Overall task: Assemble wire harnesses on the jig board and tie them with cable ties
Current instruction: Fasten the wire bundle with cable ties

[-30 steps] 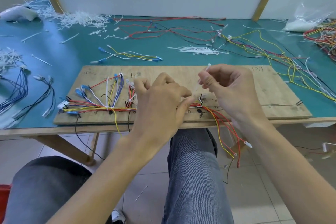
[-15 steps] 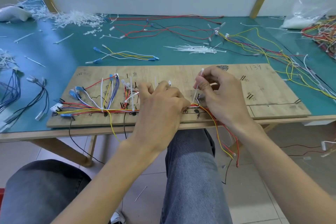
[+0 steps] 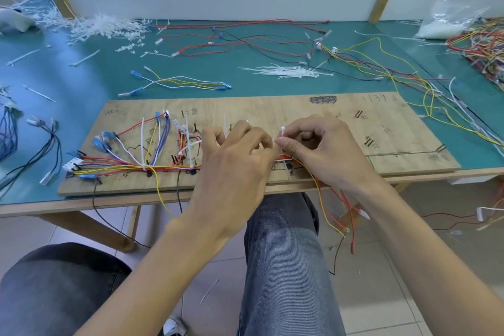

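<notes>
A wooden jig board [image 3: 300, 109] lies at the table's front edge. A harness of red, yellow, blue and white wires [image 3: 117, 165] runs along its front, with white ties standing up from it at the left. My right hand [image 3: 324, 150] pinches a white cable tie [image 3: 283, 135] that stands upright and passes around the wire bundle [image 3: 286, 158] in the middle of the board. My left hand [image 3: 234, 161] lies curled over the bundle just left of the tie; what its fingertips hold is hidden. Loose wire ends [image 3: 343, 215] hang over the front edge.
A loose heap of white cable ties [image 3: 289, 71] lies behind the board on the green mat. Loose wires [image 3: 245, 41] spread across the back and right; a wire pile [image 3: 482, 46] and a plastic bag [image 3: 447, 22] sit far right. Cut tie scraps [image 3: 101, 26] lie back left.
Both hands have come down from above the board onto the wire bundle. The tie in my right hand has been lowered and now passes around the bundle.
</notes>
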The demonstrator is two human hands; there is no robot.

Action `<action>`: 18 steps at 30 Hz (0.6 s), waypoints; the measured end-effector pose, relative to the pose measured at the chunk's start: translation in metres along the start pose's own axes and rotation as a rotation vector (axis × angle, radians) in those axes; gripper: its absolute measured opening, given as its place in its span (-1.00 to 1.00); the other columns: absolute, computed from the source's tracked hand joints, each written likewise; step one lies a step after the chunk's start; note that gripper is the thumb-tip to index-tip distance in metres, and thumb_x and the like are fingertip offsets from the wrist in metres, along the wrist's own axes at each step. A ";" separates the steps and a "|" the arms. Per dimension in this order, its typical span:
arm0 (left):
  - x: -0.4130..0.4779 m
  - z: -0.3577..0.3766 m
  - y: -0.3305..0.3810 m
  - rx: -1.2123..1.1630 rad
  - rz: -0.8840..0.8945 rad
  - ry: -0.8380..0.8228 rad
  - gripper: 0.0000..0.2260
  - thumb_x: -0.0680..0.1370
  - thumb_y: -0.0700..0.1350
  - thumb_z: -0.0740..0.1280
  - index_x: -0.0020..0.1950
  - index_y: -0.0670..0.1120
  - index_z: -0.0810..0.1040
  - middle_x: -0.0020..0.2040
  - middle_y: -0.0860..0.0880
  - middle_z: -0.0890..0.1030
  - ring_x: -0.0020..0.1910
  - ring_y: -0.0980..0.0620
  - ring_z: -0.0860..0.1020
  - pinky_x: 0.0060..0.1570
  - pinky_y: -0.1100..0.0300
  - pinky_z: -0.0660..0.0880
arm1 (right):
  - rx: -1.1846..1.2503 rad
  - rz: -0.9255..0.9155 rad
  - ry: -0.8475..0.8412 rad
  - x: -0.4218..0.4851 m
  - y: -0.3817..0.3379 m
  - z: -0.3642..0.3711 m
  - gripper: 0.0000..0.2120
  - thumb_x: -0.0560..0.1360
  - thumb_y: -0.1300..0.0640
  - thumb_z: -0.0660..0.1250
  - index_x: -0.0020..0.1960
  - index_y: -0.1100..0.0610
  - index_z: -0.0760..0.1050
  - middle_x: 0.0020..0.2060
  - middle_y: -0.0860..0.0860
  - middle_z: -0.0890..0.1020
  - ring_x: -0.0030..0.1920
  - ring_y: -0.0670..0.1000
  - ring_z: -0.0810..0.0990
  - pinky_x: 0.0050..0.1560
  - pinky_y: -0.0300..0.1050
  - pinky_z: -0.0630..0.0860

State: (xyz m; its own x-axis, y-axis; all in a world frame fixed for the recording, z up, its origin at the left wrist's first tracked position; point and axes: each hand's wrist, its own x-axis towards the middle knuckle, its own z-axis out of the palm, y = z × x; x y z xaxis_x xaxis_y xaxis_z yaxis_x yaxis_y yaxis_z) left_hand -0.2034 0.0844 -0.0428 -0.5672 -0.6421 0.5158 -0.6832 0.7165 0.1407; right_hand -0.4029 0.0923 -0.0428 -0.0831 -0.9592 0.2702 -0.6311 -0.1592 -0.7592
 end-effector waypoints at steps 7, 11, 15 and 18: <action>-0.017 0.003 -0.001 -0.112 0.204 0.009 -0.83 0.59 -0.10 0.40 0.14 -0.13 0.67 0.13 -0.03 0.66 0.17 -0.10 0.60 0.18 -0.06 0.49 | 0.039 0.031 -0.009 -0.001 0.003 -0.001 -0.97 0.53 0.13 0.55 -0.09 0.03 0.75 -0.11 -0.08 0.73 -0.18 -0.17 0.62 -0.07 -0.35 0.46; -0.013 0.008 0.005 -0.044 0.208 0.027 -0.85 0.61 -0.05 0.40 -0.01 -0.11 0.69 0.04 -0.03 0.67 0.08 -0.12 0.62 0.12 -0.06 0.50 | 0.101 0.010 0.006 -0.003 0.003 0.000 -0.94 0.51 0.18 0.57 -0.03 0.05 0.76 -0.16 -0.07 0.75 -0.15 -0.19 0.66 -0.07 -0.35 0.49; -0.014 0.012 0.005 -0.060 0.192 0.041 -0.81 0.61 0.03 0.41 -0.01 -0.08 0.71 0.06 0.01 0.68 0.05 -0.10 0.61 0.08 -0.07 0.49 | 0.170 0.058 0.004 -0.003 0.004 0.001 -0.95 0.50 0.21 0.57 -0.09 0.08 0.75 -0.19 -0.07 0.75 -0.18 -0.15 0.67 -0.10 -0.27 0.55; -0.013 0.011 0.000 -0.103 0.172 0.009 -0.79 0.60 0.09 0.43 0.06 -0.02 0.72 0.10 0.06 0.67 0.08 -0.06 0.60 0.09 -0.04 0.47 | 0.183 0.091 0.011 -0.002 0.005 -0.001 -0.98 0.51 0.21 0.56 -0.10 0.14 0.75 -0.13 -0.01 0.76 -0.08 0.01 0.73 0.03 0.02 0.65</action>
State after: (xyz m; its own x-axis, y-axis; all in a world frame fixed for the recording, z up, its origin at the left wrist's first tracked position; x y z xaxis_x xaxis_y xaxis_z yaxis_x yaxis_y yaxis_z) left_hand -0.2011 0.0892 -0.0588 -0.6666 -0.5059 0.5475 -0.5257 0.8397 0.1358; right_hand -0.4060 0.0932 -0.0464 -0.1425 -0.9690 0.2016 -0.4700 -0.1130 -0.8754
